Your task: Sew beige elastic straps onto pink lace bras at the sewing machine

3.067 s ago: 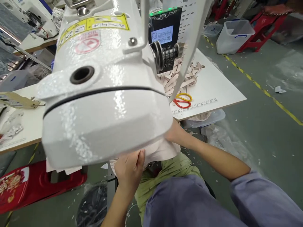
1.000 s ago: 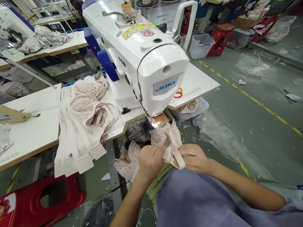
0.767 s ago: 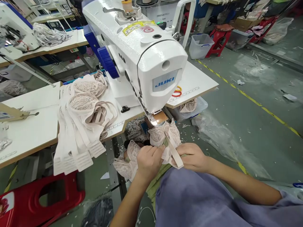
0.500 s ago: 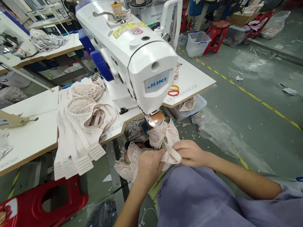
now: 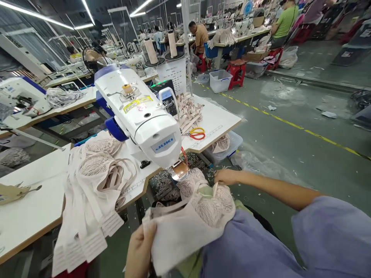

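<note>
Head view: the left hand (image 5: 140, 251) grips the near edge of a pale lace bra (image 5: 188, 224), thumb on top and fingers folded under the cloth, so the grip is pressed together on the band. The right hand (image 5: 227, 177) is stretched forward past the bra's far side, fingers drawn together on a thin strap (image 5: 215, 189) that rises from the cup; how firmly it pinches I cannot tell. The bra lies spread across the lap between the two hands, off the sewing machine (image 5: 145, 119), whose presser foot (image 5: 180, 170) stands bare just beyond the far cup.

Judging by this, the piece is not under the needle: it is being opened out and held taut. To the left of the left hand a pile of bras (image 5: 95, 181) hangs over the table (image 5: 29, 200) edge, bands dangling; whether those are sewn I cannot tell. Beyond the right hand lie scissors (image 5: 195, 134) and loose straps (image 5: 188, 112).

Left forearm comes up from below, wrist bent inward. Right arm is nearly straight, elbow low, sleeve at the frame's right.
</note>
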Action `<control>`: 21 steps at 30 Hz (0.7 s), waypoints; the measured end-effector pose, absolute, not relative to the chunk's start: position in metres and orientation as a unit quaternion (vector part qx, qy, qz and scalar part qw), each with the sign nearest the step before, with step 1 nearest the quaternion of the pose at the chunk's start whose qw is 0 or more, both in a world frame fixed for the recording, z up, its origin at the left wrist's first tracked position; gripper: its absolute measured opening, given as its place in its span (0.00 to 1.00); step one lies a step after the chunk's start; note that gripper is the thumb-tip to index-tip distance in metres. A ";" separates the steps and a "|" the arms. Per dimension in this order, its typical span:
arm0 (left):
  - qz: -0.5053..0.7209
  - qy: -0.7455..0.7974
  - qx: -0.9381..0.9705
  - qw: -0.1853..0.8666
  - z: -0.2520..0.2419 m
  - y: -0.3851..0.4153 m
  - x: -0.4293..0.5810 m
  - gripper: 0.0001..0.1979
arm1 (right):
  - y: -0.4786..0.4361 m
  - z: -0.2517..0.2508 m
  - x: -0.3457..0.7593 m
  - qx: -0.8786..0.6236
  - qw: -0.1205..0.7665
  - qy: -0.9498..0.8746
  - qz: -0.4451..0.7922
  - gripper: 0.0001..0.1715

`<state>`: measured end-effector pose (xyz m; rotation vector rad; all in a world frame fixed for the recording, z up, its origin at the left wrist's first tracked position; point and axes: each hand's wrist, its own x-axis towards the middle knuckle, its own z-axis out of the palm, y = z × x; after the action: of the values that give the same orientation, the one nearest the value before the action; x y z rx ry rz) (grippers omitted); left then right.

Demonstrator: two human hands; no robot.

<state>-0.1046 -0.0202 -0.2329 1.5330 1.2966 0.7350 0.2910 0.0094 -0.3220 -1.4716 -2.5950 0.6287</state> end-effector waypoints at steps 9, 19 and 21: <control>0.213 0.410 0.704 0.539 -0.269 0.004 0.037 0.24 | 0.009 -0.276 0.282 -0.497 0.237 -0.728 0.410 0.15; 0.143 0.399 0.596 0.682 -0.304 -0.002 0.049 0.30 | 0.206 -0.227 0.310 -0.585 0.594 -0.361 0.418 0.17; 0.171 0.432 0.564 0.682 -0.306 -0.003 0.044 0.33 | 0.227 -0.220 0.308 -0.574 0.641 -0.297 0.415 0.17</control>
<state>0.0443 -0.0032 -0.3064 1.2658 0.9698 0.3831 0.3076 0.2269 -0.2196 -1.3083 -0.6767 0.9472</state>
